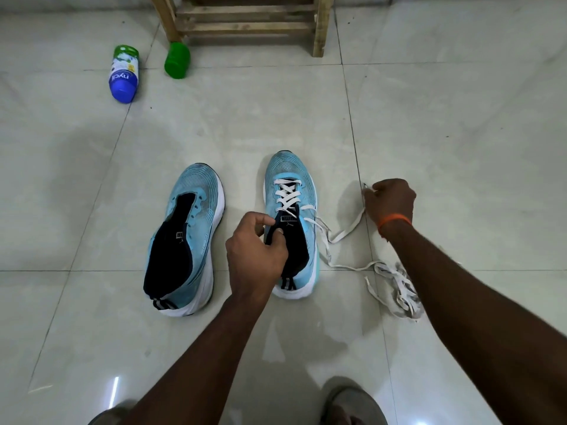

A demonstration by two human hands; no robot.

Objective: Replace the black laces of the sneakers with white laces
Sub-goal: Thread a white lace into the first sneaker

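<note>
Our left hand [256,256], at the centre of the frame, is clamped on the dark tongue [287,220] of the half-laced sneaker [288,176], thumb and curled fingers pinching it. We judge this keeps the shoe from sliding on the smooth tiled floor [460,118] and holds the tongue flat under the crossings.

Right of centre, our right hand [389,200], an orange band [394,220] at its wrist, is closed on the free end of the white lace [346,231], whose tip pokes out above the knuckles. We hold it out to the side of the shoe, and the lace sags back toward the upper eyelets. That looks like drawing slack through before the next eyelet.

The other strand trails from the shoe toward the lower right, into a tangled heap of white lace [395,289] beside our right forearm. We cannot tell whether the heap is that same lace or a spare kept handy for the second shoe.

The unlaced sneaker [196,191] waits left of centre, with bare eyelets and its toe toward the top of the frame like its partner — lined up, we suppose, for its turn. No black lace shows. Several crossings are in place on the first shoe, and the topmost eyelets look unfinished.

In the upper left lie a blue-capped bottle [122,75] and a green bottle [177,60], the latter at the foot of a wooden rack [245,26].
</note>
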